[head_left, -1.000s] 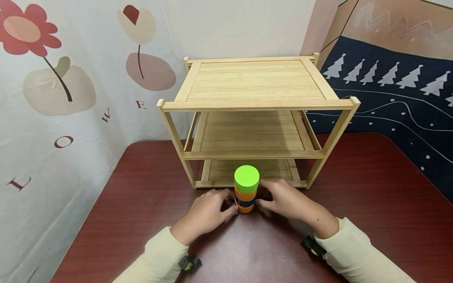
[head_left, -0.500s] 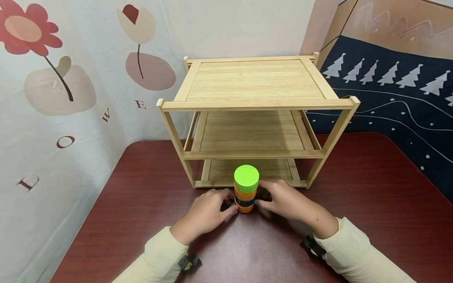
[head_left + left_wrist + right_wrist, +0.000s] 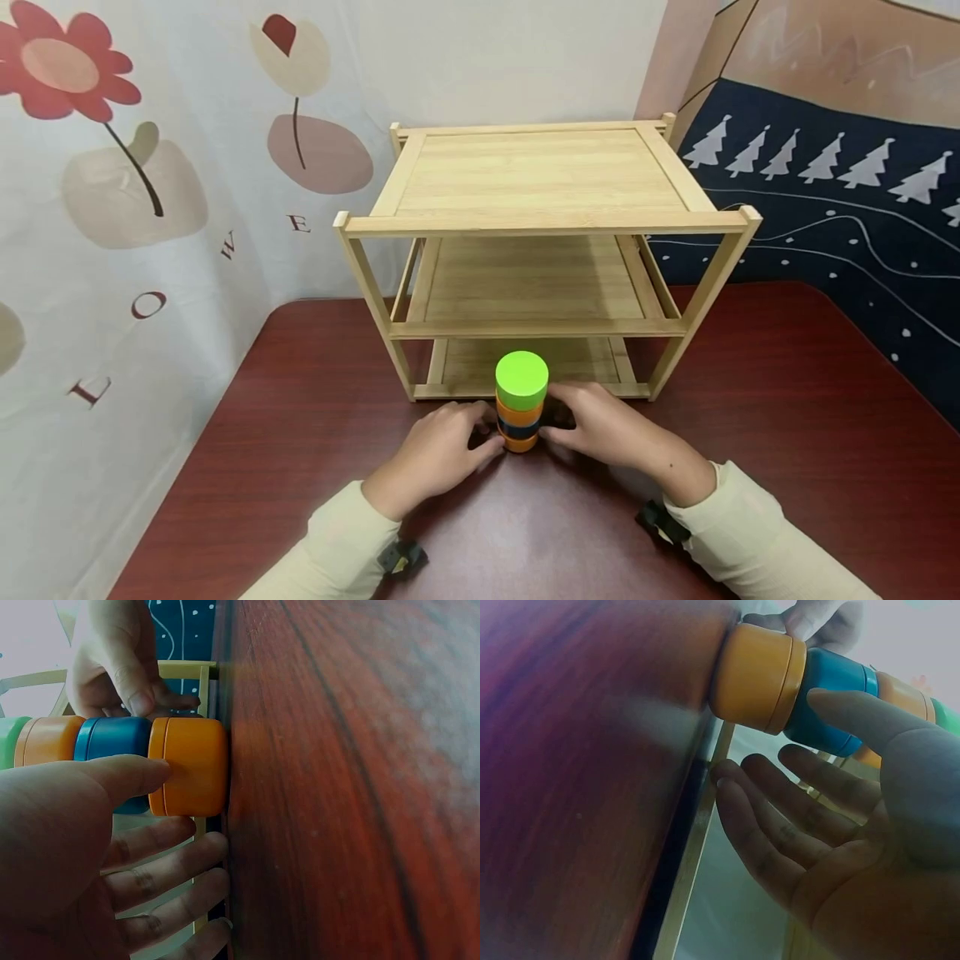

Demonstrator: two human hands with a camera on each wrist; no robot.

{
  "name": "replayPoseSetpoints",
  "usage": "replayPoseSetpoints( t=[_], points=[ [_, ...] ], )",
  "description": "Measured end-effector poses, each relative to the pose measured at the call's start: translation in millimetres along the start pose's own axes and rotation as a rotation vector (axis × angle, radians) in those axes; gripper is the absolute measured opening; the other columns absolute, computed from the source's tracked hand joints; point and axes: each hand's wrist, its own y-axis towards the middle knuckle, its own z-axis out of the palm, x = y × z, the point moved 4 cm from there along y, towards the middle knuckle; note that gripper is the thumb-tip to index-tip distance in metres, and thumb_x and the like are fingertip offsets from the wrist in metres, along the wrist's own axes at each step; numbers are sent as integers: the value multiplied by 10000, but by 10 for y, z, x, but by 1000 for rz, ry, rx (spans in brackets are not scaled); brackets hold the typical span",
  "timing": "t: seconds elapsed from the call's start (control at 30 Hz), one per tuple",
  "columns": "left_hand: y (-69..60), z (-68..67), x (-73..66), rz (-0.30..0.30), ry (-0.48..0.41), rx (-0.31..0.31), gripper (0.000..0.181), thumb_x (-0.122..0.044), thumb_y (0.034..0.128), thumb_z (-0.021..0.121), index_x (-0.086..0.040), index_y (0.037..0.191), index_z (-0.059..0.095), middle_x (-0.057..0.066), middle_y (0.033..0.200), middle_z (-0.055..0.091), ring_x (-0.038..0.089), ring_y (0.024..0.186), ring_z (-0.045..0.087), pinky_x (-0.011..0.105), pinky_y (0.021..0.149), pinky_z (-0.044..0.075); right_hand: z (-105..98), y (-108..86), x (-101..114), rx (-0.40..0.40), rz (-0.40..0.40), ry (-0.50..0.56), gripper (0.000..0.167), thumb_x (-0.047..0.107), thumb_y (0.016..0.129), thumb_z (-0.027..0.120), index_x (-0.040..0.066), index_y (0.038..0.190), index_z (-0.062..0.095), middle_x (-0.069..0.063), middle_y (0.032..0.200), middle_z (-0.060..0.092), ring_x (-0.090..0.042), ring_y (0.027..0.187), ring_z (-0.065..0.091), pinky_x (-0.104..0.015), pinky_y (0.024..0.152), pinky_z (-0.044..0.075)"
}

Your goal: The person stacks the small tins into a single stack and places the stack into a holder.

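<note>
A stack of round, jar-like pieces stands upright on the table point(image 3: 517, 533). From the bottom up they are an orange jar point(image 3: 195, 776), a dark blue one point(image 3: 829, 712), a second orange one point(image 3: 520, 417) and a bright green top point(image 3: 522, 379). My left hand point(image 3: 438, 450) is at the stack's left side, its thumb touching or nearly touching the bottom orange jar, the other fingers loose beside it. On the right, my right hand point(image 3: 611, 425) has its thumb by the blue jar. Its remaining fingers are extended, apart from the stack.
Just behind the stack stands a three-tier wooden shelf point(image 3: 547, 223), its lowest tier point(image 3: 525, 390) close to the hands. A printed cloth point(image 3: 187, 200) hangs at the left and back, and a dark tree-patterned cloth point(image 3: 862, 225) at the right.
Both hands and the stack stay almost where they were. The cloth at the left has shifted slightly, its printed letters sliding to the right.
</note>
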Motion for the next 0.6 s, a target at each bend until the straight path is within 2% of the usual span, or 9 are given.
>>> replayPoseSetpoints(
  t=[0.3,0.6],
  points=[
    [4,17,-2,7,-1,-6,224,-372,919,702,-213,1076,704,-92,937,726,151,942,667,403,795,536,62,15,-37,57,75,143,447,171,837,808,58,1224,614,-42,1028,724,-41,755,659,-207,674,529],
    [-2,3,1,5,6,-5,237,-392,921,697,-217,1080,699,-104,933,719,142,932,665,396,783,537,98,70,-67,73,140,160,479,204,797,833,36,1186,608,-22,888,709,-54,673,632,-217,629,514]
  ],
)
